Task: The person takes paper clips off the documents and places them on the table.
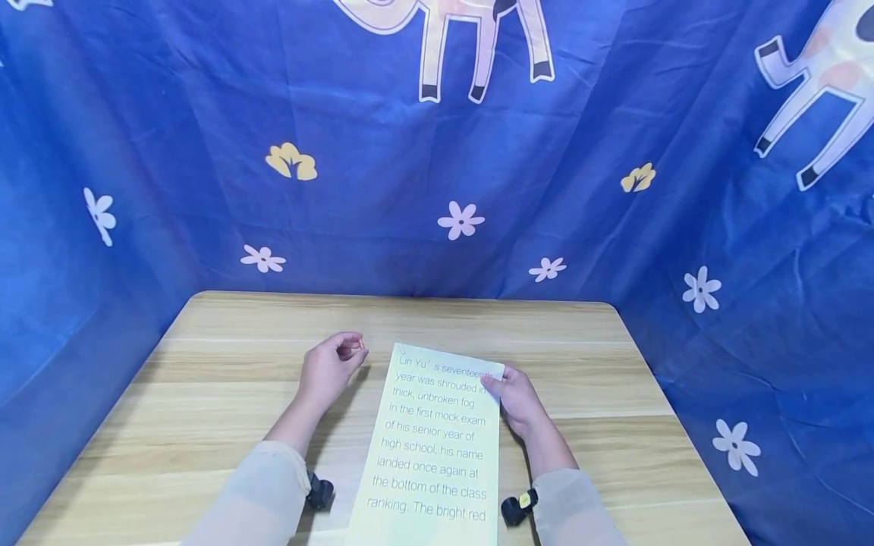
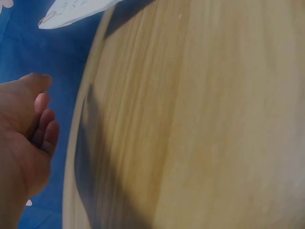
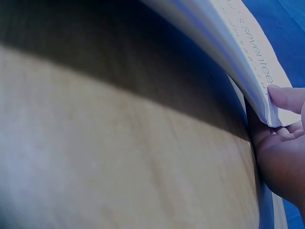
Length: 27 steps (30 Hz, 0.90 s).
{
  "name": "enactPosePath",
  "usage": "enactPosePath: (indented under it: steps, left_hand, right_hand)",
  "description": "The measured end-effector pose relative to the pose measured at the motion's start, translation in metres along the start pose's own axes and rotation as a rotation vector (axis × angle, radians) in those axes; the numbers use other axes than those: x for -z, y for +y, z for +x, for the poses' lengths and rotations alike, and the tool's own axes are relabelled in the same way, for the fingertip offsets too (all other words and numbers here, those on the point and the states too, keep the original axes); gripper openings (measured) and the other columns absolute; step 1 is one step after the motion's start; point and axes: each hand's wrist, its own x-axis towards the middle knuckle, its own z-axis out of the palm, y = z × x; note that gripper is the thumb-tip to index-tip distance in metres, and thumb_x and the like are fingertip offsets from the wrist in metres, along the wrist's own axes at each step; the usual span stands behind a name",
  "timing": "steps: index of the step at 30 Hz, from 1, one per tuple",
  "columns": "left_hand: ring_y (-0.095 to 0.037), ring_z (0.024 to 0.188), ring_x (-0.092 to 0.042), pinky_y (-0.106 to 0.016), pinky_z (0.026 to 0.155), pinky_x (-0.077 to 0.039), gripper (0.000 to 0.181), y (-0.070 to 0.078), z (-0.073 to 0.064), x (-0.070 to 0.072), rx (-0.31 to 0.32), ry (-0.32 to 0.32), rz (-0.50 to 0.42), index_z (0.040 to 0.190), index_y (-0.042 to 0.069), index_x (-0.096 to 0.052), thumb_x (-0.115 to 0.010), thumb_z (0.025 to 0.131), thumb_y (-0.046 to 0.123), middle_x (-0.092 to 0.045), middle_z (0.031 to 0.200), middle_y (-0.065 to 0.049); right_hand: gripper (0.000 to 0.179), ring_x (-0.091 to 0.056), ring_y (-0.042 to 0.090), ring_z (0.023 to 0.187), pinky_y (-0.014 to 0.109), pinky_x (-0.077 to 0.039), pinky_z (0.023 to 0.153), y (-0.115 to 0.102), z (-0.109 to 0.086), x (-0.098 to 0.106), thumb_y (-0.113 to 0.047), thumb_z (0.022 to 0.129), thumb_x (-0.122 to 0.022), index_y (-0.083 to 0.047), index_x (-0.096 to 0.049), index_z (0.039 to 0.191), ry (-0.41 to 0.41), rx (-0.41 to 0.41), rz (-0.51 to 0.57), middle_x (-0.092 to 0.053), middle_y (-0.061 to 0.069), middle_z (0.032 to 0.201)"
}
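A stack of printed paper sheets (image 1: pixel 437 447) is held up at its upper right corner by my right hand (image 1: pixel 522 398). In the right wrist view, the thumb of my right hand (image 3: pixel 286 152) lies on the printed face and the fingers are behind the sheets (image 3: pixel 255 62). A paper clip (image 1: pixel 400 349) sits on the stack's upper left corner; the left wrist view shows this clip (image 2: pixel 47 18) too. Left of the paper, my left hand (image 1: pixel 331 368) pinches a small reddish piece (image 1: pixel 362 343) between thumb and forefinger. It is too small to tell its kind.
A light wood-grain table (image 1: pixel 239 341) lies under both hands. Blue curtains (image 1: pixel 382 189) printed with flowers and animals hang behind it and at both sides. Black wrist cameras (image 1: pixel 319 491) are strapped at both sleeves.
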Motion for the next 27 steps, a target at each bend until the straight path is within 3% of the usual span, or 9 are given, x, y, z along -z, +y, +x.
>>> enactPosePath:
  steps: [9, 17, 27]
  left_hand:
    - [-0.030, 0.105, -0.075, -0.051, 0.101, -0.062, 0.029, -0.013, 0.004, 0.003, 0.024, -0.121, 0.076, 0.127, 0.002, -0.074, -0.075, 0.102, 0.016, -0.081, 0.111, -0.012]
    - [-0.031, 0.105, -0.074, -0.053, 0.102, -0.061, 0.027, -0.020, 0.003, 0.000, 0.043, -0.142, 0.089, 0.124, 0.001, -0.075, -0.075, 0.100, 0.015, -0.080, 0.109, -0.012]
    - [-0.028, 0.102, -0.075, -0.052, 0.100, -0.061, 0.030, -0.025, 0.007, 0.000, 0.046, -0.166, 0.123, 0.124, 0.001, -0.076, -0.078, 0.100, 0.019, -0.081, 0.107, -0.010]
  right_hand:
    - [0.032, -0.081, 0.019, 0.089, 0.029, -0.067, 0.078, -0.001, 0.002, -0.001, -0.010, 0.106, -0.066, 0.002, -0.067, 0.135, 0.002, -0.005, -0.026, -0.083, 0.013, 0.112]
    - [0.030, -0.080, 0.018, 0.084, 0.029, -0.067, 0.074, 0.001, -0.001, -0.003, -0.009, 0.105, -0.066, 0.003, -0.067, 0.133, 0.025, -0.011, -0.042, -0.083, 0.013, 0.109]
    - [0.031, -0.078, 0.018, 0.087, 0.029, -0.064, 0.079, -0.003, 0.002, -0.004, -0.011, 0.106, -0.065, 0.003, -0.066, 0.134, 0.021, -0.006, -0.128, -0.082, 0.015, 0.111]
